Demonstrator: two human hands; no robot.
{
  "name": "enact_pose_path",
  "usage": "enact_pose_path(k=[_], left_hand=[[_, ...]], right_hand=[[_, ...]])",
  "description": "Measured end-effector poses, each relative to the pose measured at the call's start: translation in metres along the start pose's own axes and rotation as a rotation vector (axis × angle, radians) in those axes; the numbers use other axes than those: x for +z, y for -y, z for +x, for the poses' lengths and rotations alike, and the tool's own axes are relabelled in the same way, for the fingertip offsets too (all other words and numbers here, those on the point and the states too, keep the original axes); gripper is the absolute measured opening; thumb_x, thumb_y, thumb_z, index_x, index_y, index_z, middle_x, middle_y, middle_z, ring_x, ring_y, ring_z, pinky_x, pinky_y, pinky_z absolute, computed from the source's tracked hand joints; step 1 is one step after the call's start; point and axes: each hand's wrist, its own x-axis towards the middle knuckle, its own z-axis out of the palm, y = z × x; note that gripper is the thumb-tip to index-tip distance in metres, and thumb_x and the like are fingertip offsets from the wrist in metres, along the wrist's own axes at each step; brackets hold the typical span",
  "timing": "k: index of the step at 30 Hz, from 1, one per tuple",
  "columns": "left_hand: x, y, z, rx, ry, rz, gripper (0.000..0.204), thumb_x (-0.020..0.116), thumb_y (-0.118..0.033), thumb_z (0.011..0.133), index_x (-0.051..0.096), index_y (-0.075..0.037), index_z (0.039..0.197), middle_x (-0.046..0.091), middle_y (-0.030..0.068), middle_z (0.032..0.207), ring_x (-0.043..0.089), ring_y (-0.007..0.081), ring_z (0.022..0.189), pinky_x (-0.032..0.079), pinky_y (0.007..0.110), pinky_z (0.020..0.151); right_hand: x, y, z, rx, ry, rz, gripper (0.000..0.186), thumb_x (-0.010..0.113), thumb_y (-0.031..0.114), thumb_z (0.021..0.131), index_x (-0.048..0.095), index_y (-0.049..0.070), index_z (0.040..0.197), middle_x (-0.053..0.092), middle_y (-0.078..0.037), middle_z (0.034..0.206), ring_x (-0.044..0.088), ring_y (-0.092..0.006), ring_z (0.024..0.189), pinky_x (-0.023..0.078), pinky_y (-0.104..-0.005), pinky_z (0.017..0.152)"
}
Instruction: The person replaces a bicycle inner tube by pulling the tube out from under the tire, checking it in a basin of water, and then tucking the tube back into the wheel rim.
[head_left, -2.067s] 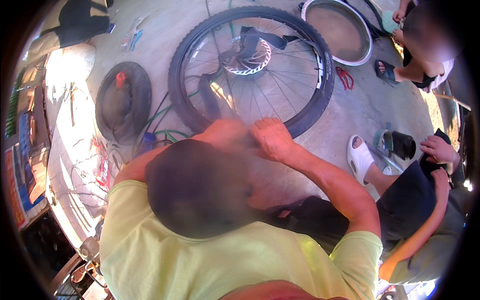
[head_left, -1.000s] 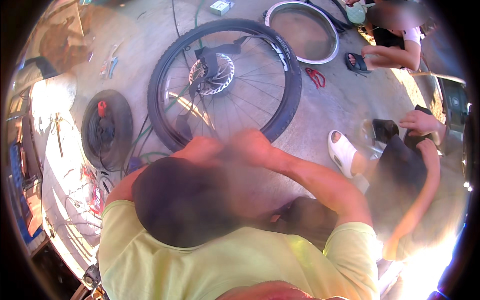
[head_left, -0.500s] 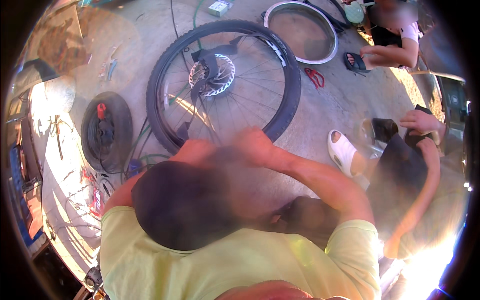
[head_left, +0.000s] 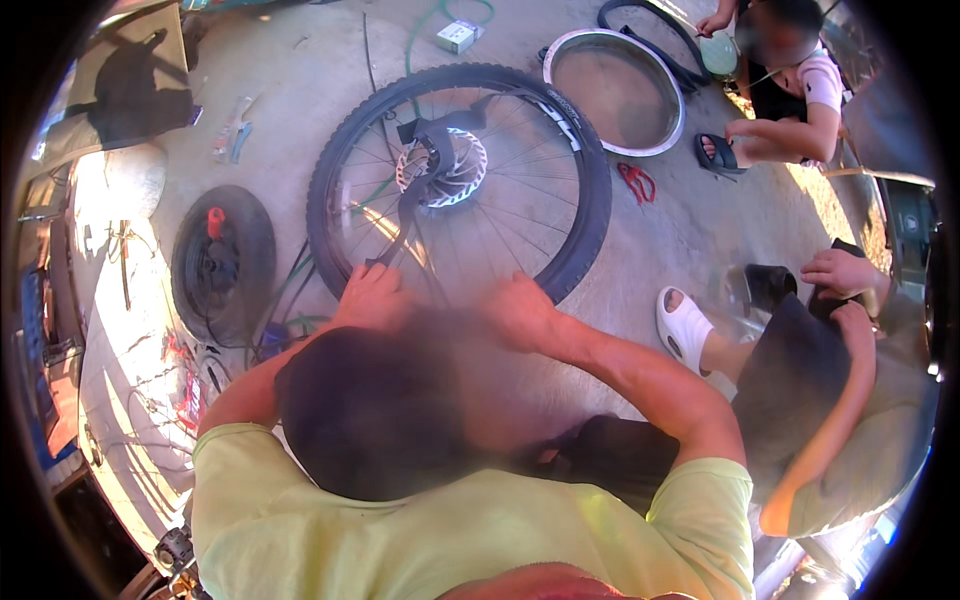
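A bicycle wheel (head_left: pixel 592 185) lies flat, with a brake disc (head_left: pixel 468 180) at its hub and a dark flat strip (head_left: pixel 450 120) draped across it, running down to the near rim. My left hand (head_left: pixel 375 298) is closed over the tyre's near edge where the strip ends, its fingers curled. To its right, my right hand (head_left: pixel 520 310) is also curled on the near tyre, its fingertips blurred by haze. Whatever lies between my hands is too hazy to make out.
A small wheel (head_left: pixel 255 260) lies left among hoses and cables. Red-handled pliers (head_left: pixel 638 182), a silver rim (head_left: pixel 680 110) and a small box (head_left: pixel 458 38) lie beyond the bicycle wheel. A crouching person (head_left: pixel 800 90) is upper right; another person's bare arm (head_left: pixel 840 420) is close on my right.
The view has shifted, so the floor items sit slightly lower than a second ago. My left hand has edged left along the rim, and its fingers show more clearly.
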Motion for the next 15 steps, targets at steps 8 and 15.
enact_pose_path(k=[8, 15], left_hand=[[0.023, 0.019, -0.006, -0.059, 0.017, -0.06, 0.034, 0.078, -0.026, 0.08, 0.068, -0.01, 0.109, 0.065, 0.0117, 0.098, 0.062, 0.0314, 0.099, 0.046, 0.042, 0.086], [0.021, 0.003, -0.025, 0.023, 0.101, -0.085, 0.068, 0.084, -0.035, 0.072, 0.059, -0.006, 0.128, 0.062, 0.0118, 0.105, 0.061, 0.0333, 0.103, 0.046, 0.044, 0.091]], right_hand=[[-0.003, 0.003, 0.0, 0.03, -0.04, -0.034, 0.028, 0.081, 0.03, 0.07, 0.073, 0.011, 0.089, 0.071, -0.007, 0.088, 0.067, -0.0264, 0.091, 0.047, -0.0424, 0.082], [-0.016, -0.006, -0.007, 0.039, 0.052, 0.018, 0.029, 0.079, 0.034, 0.074, 0.072, 0.011, 0.092, 0.07, -0.008, 0.094, 0.064, -0.028, 0.1, 0.047, -0.0448, 0.088]])
